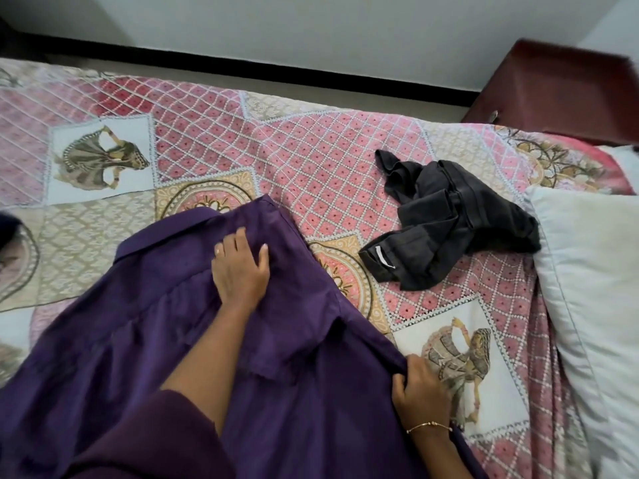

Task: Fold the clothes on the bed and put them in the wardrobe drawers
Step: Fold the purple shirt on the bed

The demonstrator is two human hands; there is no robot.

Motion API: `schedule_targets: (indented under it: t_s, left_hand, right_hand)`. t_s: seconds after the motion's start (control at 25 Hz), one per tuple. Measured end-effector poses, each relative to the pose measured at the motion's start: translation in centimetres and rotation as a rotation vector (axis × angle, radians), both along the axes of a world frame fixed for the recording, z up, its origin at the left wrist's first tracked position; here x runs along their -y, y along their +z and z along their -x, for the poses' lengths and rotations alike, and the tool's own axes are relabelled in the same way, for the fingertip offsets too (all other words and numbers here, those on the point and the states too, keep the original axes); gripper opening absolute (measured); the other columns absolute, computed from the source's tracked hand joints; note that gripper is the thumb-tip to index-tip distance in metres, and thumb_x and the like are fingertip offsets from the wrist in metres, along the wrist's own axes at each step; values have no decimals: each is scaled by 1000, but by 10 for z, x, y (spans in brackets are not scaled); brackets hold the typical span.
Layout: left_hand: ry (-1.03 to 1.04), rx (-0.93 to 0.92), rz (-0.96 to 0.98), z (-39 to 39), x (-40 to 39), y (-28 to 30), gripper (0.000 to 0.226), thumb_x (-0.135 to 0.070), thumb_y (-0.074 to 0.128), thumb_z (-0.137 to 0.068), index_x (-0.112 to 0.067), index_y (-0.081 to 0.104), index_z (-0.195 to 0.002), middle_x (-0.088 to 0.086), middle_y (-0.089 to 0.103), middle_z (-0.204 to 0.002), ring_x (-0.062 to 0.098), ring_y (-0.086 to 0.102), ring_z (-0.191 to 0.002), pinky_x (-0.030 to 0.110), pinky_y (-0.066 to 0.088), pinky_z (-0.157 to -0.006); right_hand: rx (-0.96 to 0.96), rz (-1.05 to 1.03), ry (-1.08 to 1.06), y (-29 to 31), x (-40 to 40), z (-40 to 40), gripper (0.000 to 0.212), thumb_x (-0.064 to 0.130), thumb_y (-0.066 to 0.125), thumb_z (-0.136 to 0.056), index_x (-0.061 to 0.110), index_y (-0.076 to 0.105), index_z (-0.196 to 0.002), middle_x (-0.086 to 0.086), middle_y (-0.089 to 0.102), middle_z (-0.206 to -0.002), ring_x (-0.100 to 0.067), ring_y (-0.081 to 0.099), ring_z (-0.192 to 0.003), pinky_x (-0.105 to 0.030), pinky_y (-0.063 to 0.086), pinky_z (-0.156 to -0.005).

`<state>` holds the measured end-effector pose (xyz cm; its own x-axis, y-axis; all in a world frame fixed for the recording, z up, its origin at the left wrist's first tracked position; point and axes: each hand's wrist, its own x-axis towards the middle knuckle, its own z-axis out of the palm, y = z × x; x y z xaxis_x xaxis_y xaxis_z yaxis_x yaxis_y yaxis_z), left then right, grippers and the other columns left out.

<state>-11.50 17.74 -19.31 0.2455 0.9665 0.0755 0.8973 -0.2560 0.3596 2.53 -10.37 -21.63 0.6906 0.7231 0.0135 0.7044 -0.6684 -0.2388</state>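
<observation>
Head view is showing both hands working on a purple shirt (145,340) spread across the near side of the bed (345,150). The left hand (240,267) is lying flat on the cloth near the collar, fingers relaxed and slightly spread, pressing the fabric down. The right hand (420,392) is pinching the shirt's right edge, fingers curled round a bunched fold of cloth just where it is meeting the patterned bedcover.

A dark grey garment (456,223) is lying crumpled farther back and to the right, well apart from the shirt and touching the edge of a white pillow (594,278); it is not yet folded.

Judging from here, the thin cloth is likely to slide or wrinkle under the flat hand if the pinched edge is pulled across too quickly, leaving a crooked fold. The shirt is also hanging toward the near bed edge, so part of it may be slipping off.

The bedcover is showing pink lattice panels and printed dancer figures. Behind the bed, a pale wall is rising above a dark skirting strip, and a reddish-brown wooden cabinet (553,91) is standing at the far right corner.
</observation>
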Motion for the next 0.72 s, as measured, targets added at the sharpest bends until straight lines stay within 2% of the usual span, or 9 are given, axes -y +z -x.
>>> schedule_targets:
  t_s: [0.12, 0.28, 0.4, 0.48, 0.56, 0.6, 0.64, 0.68, 0.72]
  left_hand:
    - [39, -62, -7, 33, 27, -2, 43, -24, 64, -85, 6, 56, -115, 27, 61, -98, 44, 57, -90, 49, 48, -71]
    - [90, -199, 234, 57, 39, 15, 43, -37, 50, -94, 2, 55, -112, 24, 63, -104, 41, 57, -97, 44, 45, -74]
    - [103, -218, 210, 73, 38, 24, 32, -29, 49, -96, -1, 52, -109, 24, 60, -104, 43, 59, -93, 44, 45, -71]
    - [88, -239, 76, 76, 41, 24, 32, -22, 64, -85, 0, 55, -105, 25, 56, -99, 42, 56, -89, 47, 44, -70]
    - [-86, -230, -128, 67, 54, 22, 30, -22, 71, -74, -2, 59, -93, 22, 56, -87, 39, 56, -78, 44, 44, -62]
    - [-251, -174, -189, 57, 65, 23, 25, -26, 66, -76, -4, 59, -85, 19, 57, -80, 37, 57, -71, 40, 45, -57]
    - [-431, -107, -198, 44, 79, 22, 25, -31, 56, -79, -6, 58, -77, 16, 59, -74, 35, 58, -64, 37, 46, -52]
    - [-587, -36, -138, 31, 96, 20, 32, -36, 47, -82, -8, 57, -71, 14, 61, -70, 34, 60, -60, 34, 46, -49]
    - [-676, 19, 26, 17, 116, 19, 38, -39, 41, -87, -10, 57, -68, 12, 64, -70, 33, 62, -61, 33, 47, -50]
  right_hand:
    - [-6, 20, -25, 3, 7, 2, 14, 19, 47, -67, 6, 53, -64, -10, 56, -60, -29, 58, -46, -30, 40, -34]
    - [3, -10, -69, -2, 24, 2, 39, 25, 39, -74, -2, 67, -83, -14, 66, -69, -31, 65, -56, -34, 50, -42]
    - [25, 11, -86, -1, 34, 5, 24, 20, 52, -77, -1, 63, -75, -16, 62, -64, -34, 62, -54, -34, 48, -41]
    - [56, 1, -95, 1, 45, 9, 16, 11, 70, -73, -2, 62, -74, -18, 62, -65, -35, 61, -53, -36, 48, -40]
    - [64, 11, -85, 3, 58, 12, 23, 20, 59, -78, -2, 63, -75, -16, 62, -64, -33, 61, -53, -34, 48, -39]
    - [57, 20, -78, 7, 64, 13, 30, 25, 51, -78, -2, 64, -75, -15, 62, -63, -32, 61, -53, -33, 47, -39]
    - [63, 22, -80, 9, 70, 12, 30, 25, 51, -78, -2, 64, -75, -15, 62, -63, -32, 61, -52, -33, 47, -38]
    - [57, 29, -90, 12, 75, 12, 23, 21, 63, -76, -1, 64, -73, -14, 62, -62, -33, 61, -51, -34, 47, -38]
    - [47, 29, -107, 14, 82, 13, 19, 13, 76, -69, -1, 63, -72, -14, 61, -61, -33, 60, -50, -35, 47, -38]
